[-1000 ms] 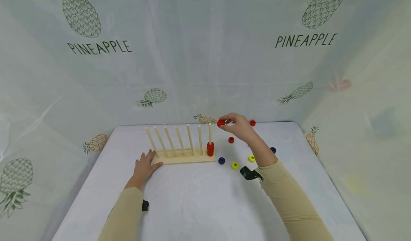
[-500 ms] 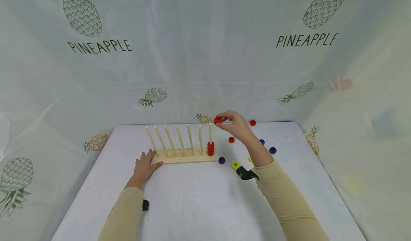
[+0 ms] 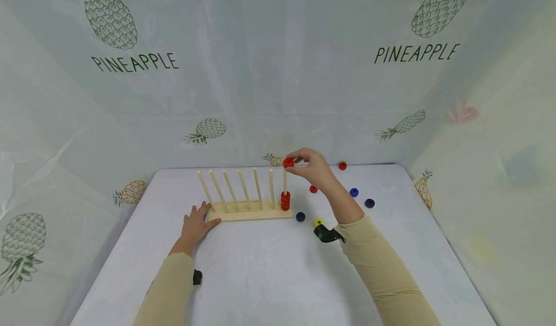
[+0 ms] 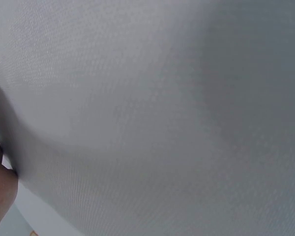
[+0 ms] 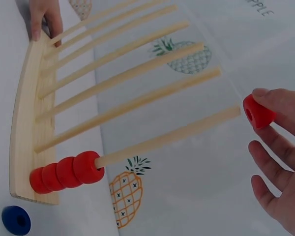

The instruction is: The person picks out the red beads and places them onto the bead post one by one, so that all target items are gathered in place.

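A wooden bead rack point(image 3: 251, 216) with a row of upright pegs stands on the table. Its rightmost peg point(image 5: 172, 140) bears a stack of red beads point(image 3: 285, 201). Between thumb and fingertips, my right hand point(image 3: 313, 168) pinches another red bead point(image 5: 258, 112). In the right wrist view that bead sits just off the peg's tip, its hole turned toward the peg. At the rack's left end, my left hand point(image 3: 195, 225) rests with spread fingers, thumb along the front edge. The left wrist view shows mostly pale cloth and a small part of a hand point(image 4: 1, 189).
Right of the rack lie a dark blue bead point(image 3: 300, 217) and a yellow bead point(image 3: 318, 222). Farther right are a blue bead point(image 3: 354, 192), another dark blue bead point(image 3: 369, 203) and red beads point(image 3: 342, 165). A pineapple-print curtain point(image 3: 269, 75) hangs behind the white table point(image 3: 260, 268).
My right hand has moved left and slightly up with the red bead, from beside the rightmost peg to its top. My left hand and the rack have stayed in place.
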### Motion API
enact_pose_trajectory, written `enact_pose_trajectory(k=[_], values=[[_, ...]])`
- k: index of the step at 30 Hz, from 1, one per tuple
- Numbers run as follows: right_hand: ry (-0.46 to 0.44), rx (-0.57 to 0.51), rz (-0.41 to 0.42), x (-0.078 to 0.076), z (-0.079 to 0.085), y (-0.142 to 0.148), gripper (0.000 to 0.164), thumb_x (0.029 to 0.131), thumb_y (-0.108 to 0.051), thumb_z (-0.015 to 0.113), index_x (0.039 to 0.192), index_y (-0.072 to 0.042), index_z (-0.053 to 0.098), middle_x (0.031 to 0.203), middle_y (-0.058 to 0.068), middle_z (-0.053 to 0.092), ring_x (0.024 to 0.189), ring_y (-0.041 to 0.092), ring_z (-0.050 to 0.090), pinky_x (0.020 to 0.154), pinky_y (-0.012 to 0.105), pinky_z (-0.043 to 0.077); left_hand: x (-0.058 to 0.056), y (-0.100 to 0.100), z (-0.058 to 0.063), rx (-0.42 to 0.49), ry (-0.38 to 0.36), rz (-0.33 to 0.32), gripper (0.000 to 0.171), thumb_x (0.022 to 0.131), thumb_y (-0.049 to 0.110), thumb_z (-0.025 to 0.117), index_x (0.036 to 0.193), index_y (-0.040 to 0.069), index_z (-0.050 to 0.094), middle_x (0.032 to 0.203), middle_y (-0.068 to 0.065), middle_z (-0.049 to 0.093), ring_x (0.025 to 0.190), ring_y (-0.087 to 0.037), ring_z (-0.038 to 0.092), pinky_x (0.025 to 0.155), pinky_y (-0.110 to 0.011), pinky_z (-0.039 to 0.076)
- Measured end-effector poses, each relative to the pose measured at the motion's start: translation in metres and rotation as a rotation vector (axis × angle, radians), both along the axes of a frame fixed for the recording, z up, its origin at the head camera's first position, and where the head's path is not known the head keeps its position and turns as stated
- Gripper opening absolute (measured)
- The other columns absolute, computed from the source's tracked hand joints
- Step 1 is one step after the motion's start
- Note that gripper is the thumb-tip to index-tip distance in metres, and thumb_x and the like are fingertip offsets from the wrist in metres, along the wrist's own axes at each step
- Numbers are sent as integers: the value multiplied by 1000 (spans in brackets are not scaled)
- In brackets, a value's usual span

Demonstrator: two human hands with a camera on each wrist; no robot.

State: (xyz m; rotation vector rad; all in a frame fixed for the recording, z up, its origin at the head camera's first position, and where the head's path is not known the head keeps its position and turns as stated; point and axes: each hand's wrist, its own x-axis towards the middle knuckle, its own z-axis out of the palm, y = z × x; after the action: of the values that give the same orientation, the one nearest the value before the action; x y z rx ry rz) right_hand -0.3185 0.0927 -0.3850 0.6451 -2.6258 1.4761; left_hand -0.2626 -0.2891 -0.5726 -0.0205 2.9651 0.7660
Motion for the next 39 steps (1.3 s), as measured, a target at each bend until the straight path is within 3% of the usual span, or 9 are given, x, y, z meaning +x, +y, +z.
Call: enact_pose_trajectory(k=[6, 13, 27, 39], values=[[-22, 5, 6, -2, -1, -2, 32, 85, -17, 78, 116, -10, 71, 112, 2, 65, 102, 21, 59, 101, 45, 41, -1, -1, -2, 7, 8, -5, 81, 91, 46, 64, 149, -2, 31, 155, -29, 16, 140, -55, 5, 108, -72, 1], [-47, 16, 13, -3, 0, -4, 33, 85, -16, 77, 116, -9, 71, 113, 4, 65, 106, 30, 59, 100, 48, 41, -1, -2, -4, 9, 4, -6, 81, 92, 45, 64, 149, -2, 30, 156, -29, 15, 140, -55, 3, 108, -71, 0], [-72, 16, 4, -2, 1, -7, 32, 86, -16, 77, 117, -10, 71, 113, 3, 65, 103, 23, 59, 97, 44, 44, -2, -2, -3, 13, 0, -3, 82, 92, 43, 64, 149, -3, 29, 155, -30, 15, 140, -55, 3, 108, -71, 0], [-89, 12, 16, -4, -1, -8, 34, 84, -14, 78, 117, -9, 71, 114, 4, 64, 103, 25, 58, 84, 40, 52, -2, 0, -2, -9, 7, -5, 80, 92, 43, 65, 148, -3, 31, 155, -29, 16, 140, -55, 5, 107, -73, 1]])
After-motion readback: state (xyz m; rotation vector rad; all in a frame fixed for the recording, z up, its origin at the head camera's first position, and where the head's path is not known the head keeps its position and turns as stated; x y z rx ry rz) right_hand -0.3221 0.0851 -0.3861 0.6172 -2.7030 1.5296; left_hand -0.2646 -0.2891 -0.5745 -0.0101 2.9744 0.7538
